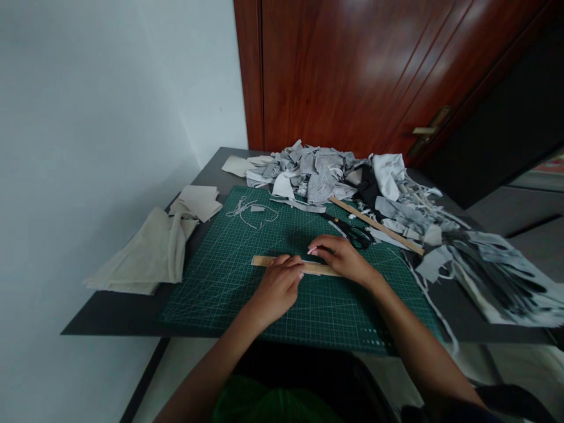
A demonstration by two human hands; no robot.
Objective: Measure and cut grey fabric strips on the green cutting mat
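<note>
On the green mat (308,317), the wooden ruler (262,261) is laid lengthwise from left to right and pressed by the left hand (277,285), its fingers unclenched on top. A small pink item (311,251) is pinched in the right hand (346,258), just past the ruler's far edge. Farther off, black scissors (359,237) are backed by heaped scraps (324,170).
</note>
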